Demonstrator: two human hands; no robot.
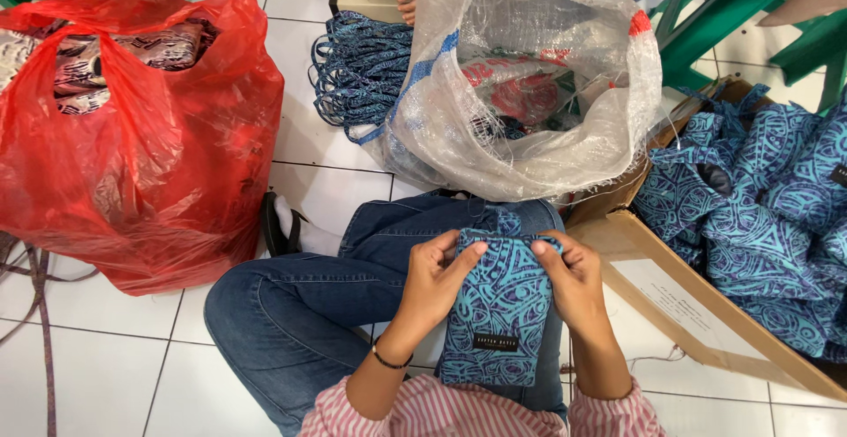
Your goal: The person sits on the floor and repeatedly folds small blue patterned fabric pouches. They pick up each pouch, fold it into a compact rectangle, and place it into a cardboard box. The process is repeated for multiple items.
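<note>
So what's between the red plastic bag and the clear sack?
In the head view, a bundle of blue patterned straps lies on the white tiled floor between the red plastic bag and the clear sack.

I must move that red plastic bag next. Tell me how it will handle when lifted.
The red plastic bag bulges with folded cloth, so probably heavy and saggy. Its thin, wrinkled film looks stretchy, perhaps tearing at the handles. Sitting wide on the tiled floor, it seems unlikely to tip.
</note>
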